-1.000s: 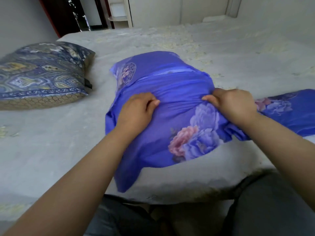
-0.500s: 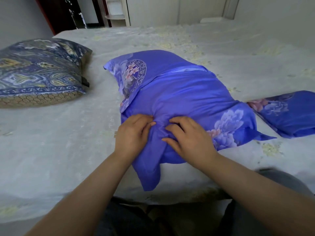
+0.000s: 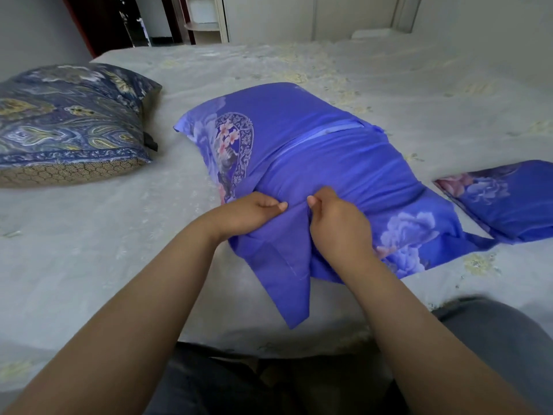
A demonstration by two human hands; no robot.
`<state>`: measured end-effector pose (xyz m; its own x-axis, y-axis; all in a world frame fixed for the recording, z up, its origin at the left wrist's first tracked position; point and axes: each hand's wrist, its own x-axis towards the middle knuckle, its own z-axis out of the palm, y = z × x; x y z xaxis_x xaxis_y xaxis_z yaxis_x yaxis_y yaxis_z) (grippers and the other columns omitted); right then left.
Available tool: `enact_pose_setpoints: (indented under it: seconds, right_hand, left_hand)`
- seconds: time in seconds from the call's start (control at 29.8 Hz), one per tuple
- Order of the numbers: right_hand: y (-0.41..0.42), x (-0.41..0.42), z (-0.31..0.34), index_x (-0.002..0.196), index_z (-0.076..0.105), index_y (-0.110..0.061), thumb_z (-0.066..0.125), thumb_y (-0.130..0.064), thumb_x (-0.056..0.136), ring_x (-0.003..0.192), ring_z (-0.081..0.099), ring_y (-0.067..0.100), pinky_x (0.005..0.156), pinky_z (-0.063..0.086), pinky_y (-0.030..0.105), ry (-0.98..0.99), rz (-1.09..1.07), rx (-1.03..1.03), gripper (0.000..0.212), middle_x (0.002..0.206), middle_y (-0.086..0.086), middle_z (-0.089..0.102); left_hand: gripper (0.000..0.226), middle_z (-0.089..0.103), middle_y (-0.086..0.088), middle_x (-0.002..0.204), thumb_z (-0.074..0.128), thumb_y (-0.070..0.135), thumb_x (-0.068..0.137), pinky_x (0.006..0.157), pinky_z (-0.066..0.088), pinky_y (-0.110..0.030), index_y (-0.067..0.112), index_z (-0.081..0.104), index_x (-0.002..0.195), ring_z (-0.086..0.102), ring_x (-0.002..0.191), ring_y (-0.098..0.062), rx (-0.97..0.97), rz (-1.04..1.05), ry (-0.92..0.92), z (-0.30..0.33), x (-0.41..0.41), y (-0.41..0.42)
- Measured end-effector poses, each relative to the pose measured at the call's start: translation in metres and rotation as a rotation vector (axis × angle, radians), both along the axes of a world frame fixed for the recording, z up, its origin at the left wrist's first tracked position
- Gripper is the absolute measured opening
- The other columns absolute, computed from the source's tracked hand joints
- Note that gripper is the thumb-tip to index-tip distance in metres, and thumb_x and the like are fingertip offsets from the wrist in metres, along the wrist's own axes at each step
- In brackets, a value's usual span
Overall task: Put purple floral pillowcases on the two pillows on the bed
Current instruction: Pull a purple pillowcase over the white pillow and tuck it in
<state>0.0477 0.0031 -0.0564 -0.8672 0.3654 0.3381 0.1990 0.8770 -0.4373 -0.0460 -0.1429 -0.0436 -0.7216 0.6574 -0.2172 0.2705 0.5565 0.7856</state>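
Both grips pinch the case (image 3: 329, 175) at its near open edge: left hand (image 3: 248, 212), right hand (image 3: 338, 223), almost touching. Its long axis runs away from them across the bed (image 3: 89, 235). Left of it lies the uncovered pillow (image 3: 68, 121); right, a spare case (image 3: 508, 202).

1. A pale grey bedspread (image 3: 419, 94) with faint yellow flower patches covers the bed.
2. A dark doorway (image 3: 119, 22) opens at the far left, with a red-brown frame beside it.
3. A white shelf unit (image 3: 206, 19) stands past the bed's far edge, a round shelf showing low in it.
4. Pale cabinet panels (image 3: 353, 16) line the far wall.
5. A small white ledge (image 3: 371, 32) sits just behind the bed's far edge.
6. A grey wall (image 3: 33, 34) fills the upper left corner.
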Motion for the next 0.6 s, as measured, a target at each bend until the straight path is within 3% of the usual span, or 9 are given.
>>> enact_pose_setpoints:
  seconds: [0.1,0.2,0.24,0.34,0.37,0.44,0.54,0.6]
  right_hand:
    - [0.004,-0.011,0.006,0.092,0.057,-0.004,0.036,-0.033,0.100,0.097,0.059,0.035,0.077,0.041,0.038,-0.069,0.147,-0.256,0.037,0.102,0.021,0.064]
    - [0.011,-0.009,0.019,0.080,0.059,-0.005,0.045,-0.047,0.094,0.076,0.056,0.018,0.073,0.042,0.032,-0.133,0.264,-0.580,0.046,0.079,0.008,0.061]
    - [0.014,-0.004,0.022,0.078,0.055,-0.011,0.052,-0.053,0.087,0.069,0.050,0.014,0.070,0.041,0.032,-0.169,0.298,-0.578,0.044,0.073,0.002,0.055]
    - [0.018,0.008,0.017,0.094,0.058,-0.025,0.062,-0.055,0.079,0.081,0.055,0.013,0.072,0.043,0.031,-0.244,0.283,-0.152,0.034,0.085,-0.008,0.058]
    - [0.017,0.010,0.013,0.094,0.061,-0.026,0.061,-0.049,0.083,0.086,0.058,0.017,0.070,0.044,0.031,-0.133,0.236,0.038,0.026,0.089,-0.005,0.061]
    - [0.010,0.008,0.007,0.081,0.064,-0.019,0.054,-0.038,0.084,0.075,0.062,0.027,0.054,0.044,0.030,0.117,0.165,0.252,0.021,0.078,0.002,0.064]
    - [0.003,0.001,0.003,0.075,0.062,-0.013,0.053,-0.032,0.083,0.050,0.059,0.033,0.042,0.038,0.028,0.214,0.122,0.244,0.023,0.059,0.010,0.063]
    - [0.002,-0.004,0.008,0.084,0.062,-0.011,0.052,-0.031,0.091,0.060,0.061,0.039,0.049,0.040,0.034,0.148,0.109,0.192,0.024,0.067,0.018,0.066]
  left_hand:
    - [0.042,0.040,-0.001,0.056,0.049,0.031,0.097,0.059,0.035,-0.024,0.015,0.043,0.058,0.036,0.050,-0.004,0.043,-0.004,0.201,0.001,-0.005,0.013]
    - [0.041,0.037,0.002,0.052,0.052,0.020,0.096,0.052,0.031,-0.022,0.014,0.042,0.057,0.032,0.046,-0.004,0.169,0.003,0.358,-0.001,-0.005,0.024]
    - [0.040,0.037,0.001,0.052,0.053,0.022,0.095,0.051,0.030,-0.022,0.011,0.044,0.058,0.031,0.047,-0.004,0.199,0.013,0.346,-0.004,-0.005,0.024]
    - [0.045,0.042,-0.006,0.059,0.054,0.035,0.093,0.057,0.036,-0.026,-0.001,0.050,0.065,0.038,0.056,-0.011,0.260,0.070,0.112,-0.007,-0.006,0.012]
    - [0.051,0.050,-0.011,0.065,0.053,0.040,0.093,0.063,0.042,-0.030,-0.007,0.054,0.073,0.044,0.062,-0.016,0.248,0.074,0.015,-0.006,-0.006,0.007]
    - [0.060,0.065,-0.016,0.081,0.049,0.050,0.091,0.079,0.051,-0.039,-0.008,0.062,0.088,0.056,0.073,-0.018,0.157,0.067,-0.072,-0.001,-0.006,0.002]
    - [0.055,0.069,-0.005,0.085,0.039,0.059,0.091,0.089,0.048,-0.036,0.013,0.067,0.077,0.063,0.086,-0.019,-0.004,0.147,0.111,0.009,-0.003,0.004]
    - [0.043,0.065,0.001,0.083,0.039,0.054,0.093,0.080,0.047,-0.033,0.020,0.061,0.079,0.061,0.086,-0.020,-0.039,0.276,0.503,0.012,0.007,0.004]
